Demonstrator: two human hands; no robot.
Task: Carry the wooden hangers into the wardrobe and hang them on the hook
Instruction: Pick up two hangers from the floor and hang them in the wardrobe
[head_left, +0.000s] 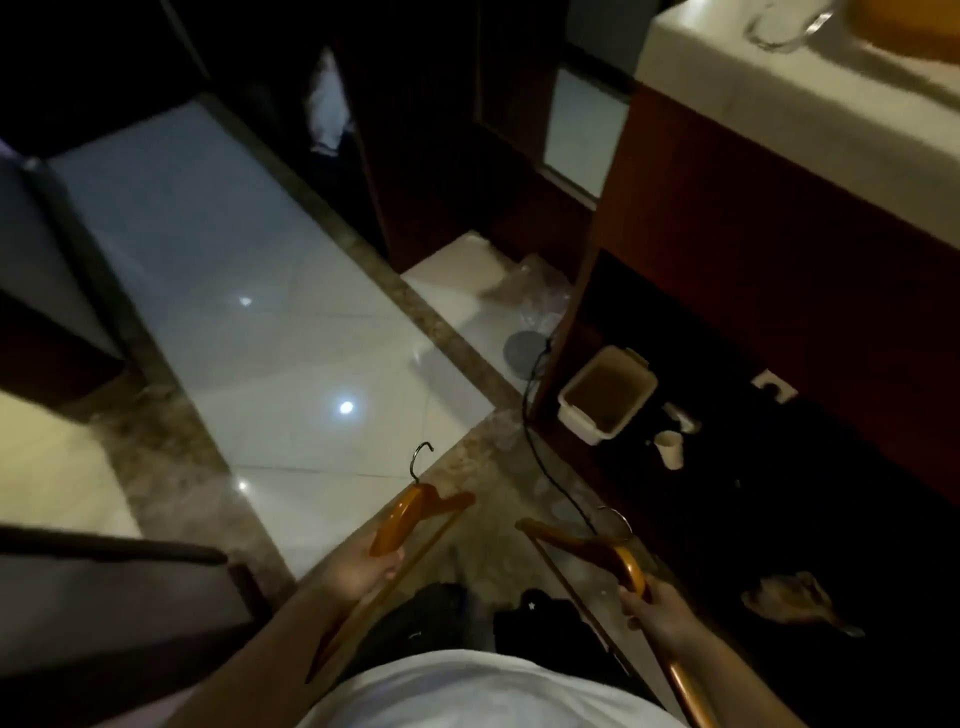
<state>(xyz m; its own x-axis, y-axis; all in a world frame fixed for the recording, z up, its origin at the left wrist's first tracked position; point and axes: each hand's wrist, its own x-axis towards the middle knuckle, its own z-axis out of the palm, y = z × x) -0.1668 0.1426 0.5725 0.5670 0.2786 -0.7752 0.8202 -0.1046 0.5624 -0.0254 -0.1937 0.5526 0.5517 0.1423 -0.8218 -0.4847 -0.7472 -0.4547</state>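
- Low before our white shirt (467, 691), we carry the task's things one to a hand, above the glossy pale tiled floor (260, 312) and not yet inside any wardrobe.
- Our left grip (363, 569) is curled round one shoulder end of the left orange-brown varnished wooden hanger (402, 519). Its thin crossbar runs back beside our forearm, and its dark metal hook (413, 465) points up and ahead.
- Our right grip (660, 613) wraps the curved shoulder of the right orange-brown wooden hanger (631, 569). Its wire hook (623, 517) shows only faintly against the dark ground.
- One hanger per hand, we judge, stops bars and hooks tangling, and gripping the shoulders leaves each hook free to catch.
- Both hangers look smooth, rigid and light, with bowed shoulders and a straight lower bar.
- Ahead, a white cloth (327, 104) hangs in a dark wooden recess (415, 130); we cannot tell whether that is the wardrobe.
- To our right a white-topped, red-brown desk (753, 119) stands over a white rectangular bin (608, 395) and a small white cup (670, 449). A black cable (527, 431) trails across the floor nearby, a possible trip risk.
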